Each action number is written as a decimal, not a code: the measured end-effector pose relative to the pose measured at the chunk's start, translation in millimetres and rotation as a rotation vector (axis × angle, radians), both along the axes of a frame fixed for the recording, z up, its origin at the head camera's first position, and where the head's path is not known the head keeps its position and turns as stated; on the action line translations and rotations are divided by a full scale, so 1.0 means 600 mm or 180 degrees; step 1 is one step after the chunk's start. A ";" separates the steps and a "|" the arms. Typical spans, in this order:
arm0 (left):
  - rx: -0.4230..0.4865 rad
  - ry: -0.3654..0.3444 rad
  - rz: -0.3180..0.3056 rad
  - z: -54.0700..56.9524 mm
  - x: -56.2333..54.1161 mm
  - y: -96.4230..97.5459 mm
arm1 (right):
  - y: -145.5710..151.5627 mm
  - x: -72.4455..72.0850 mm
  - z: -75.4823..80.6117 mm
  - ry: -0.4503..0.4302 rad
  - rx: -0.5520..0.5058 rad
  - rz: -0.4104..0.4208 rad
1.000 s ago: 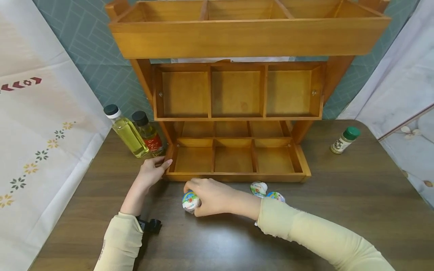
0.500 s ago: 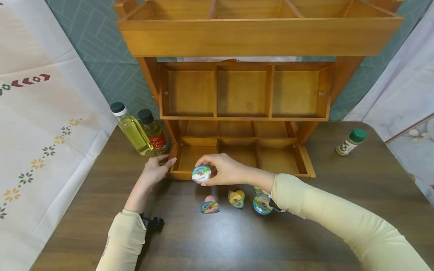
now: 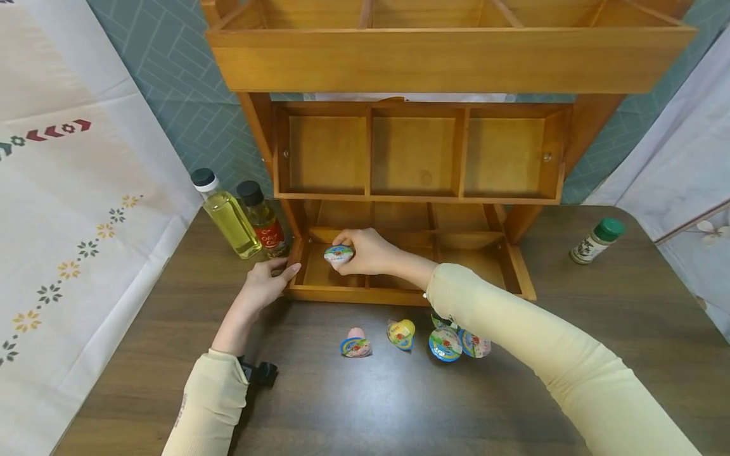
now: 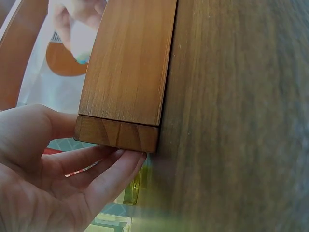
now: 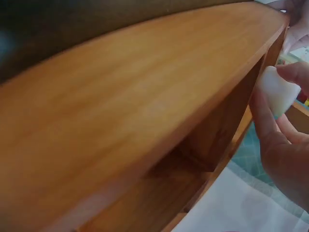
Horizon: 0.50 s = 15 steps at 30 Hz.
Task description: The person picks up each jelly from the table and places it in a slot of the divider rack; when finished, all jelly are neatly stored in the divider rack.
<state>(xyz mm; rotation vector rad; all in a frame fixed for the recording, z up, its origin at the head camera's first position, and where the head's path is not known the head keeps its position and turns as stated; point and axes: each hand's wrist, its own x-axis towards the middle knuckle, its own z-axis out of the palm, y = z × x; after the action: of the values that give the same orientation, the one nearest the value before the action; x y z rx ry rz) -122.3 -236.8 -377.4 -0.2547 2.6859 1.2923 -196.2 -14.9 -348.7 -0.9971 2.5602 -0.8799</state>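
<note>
My right hand [image 3: 372,253] pinches a small jelly cup [image 3: 339,254] by its sides, over the bottom left compartment of the wooden shelf rack [image 3: 353,294]. Its printed lid faces the head camera; in the right wrist view the white cup body [image 5: 279,92] shows between thumb and fingers. At the rack's lower left corner my left hand [image 3: 265,285] grips the side panel, thumb on one face and fingers [image 4: 118,179] on the other. On the table in front lie a pink jelly cup [image 3: 356,345], a yellow one [image 3: 402,334] and a small cluster of others [image 3: 445,344], partly behind the right sleeve.
Two oil bottles, a tall one [image 3: 232,221] and a red-labelled one [image 3: 268,228], stand just left of the rack. A green-capped seasoning jar [image 3: 597,241] stands at the right. The upper tiers [image 3: 445,60] overhang the bottom one.
My right hand has lifted the jelly cup from the table and carried it back over the bottom left compartment. The left hand keeps its grip on the rack. The head view has shifted slightly.
</note>
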 end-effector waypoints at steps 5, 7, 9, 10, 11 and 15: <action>0.0036 0.0051 0.0027 -0.002 0.000 -0.001 | -0.026 -0.011 -0.001 -0.0078 0.0422 -0.0043; 0.0042 0.0032 0.0024 -0.002 0.000 -0.001 | -0.036 -0.013 -0.001 -0.0070 0.0599 -0.0041; 0.0062 0.0000 0.0017 -0.002 -0.002 -0.001 | -0.045 -0.014 -0.003 -0.0057 0.0725 -0.0033; 0.0100 -0.0055 -0.0002 -0.001 -0.002 -0.002 | -0.050 -0.014 -0.005 -0.0050 0.0776 -0.0038; 0.0117 -0.0058 -0.0002 0.000 -0.003 -0.001 | -0.053 -0.014 -0.007 -0.0030 0.0823 -0.0057; 0.0182 -0.0071 0.0013 0.000 -0.002 -0.001 | -0.064 -0.016 -0.014 0.0016 0.0980 -0.0138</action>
<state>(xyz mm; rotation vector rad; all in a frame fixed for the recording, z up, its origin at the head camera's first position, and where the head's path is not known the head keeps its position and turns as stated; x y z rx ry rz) -123.7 -237.1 -377.7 -0.2660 2.6269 1.3568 -205.8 -53.4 -357.2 -0.8545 2.6239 -0.4709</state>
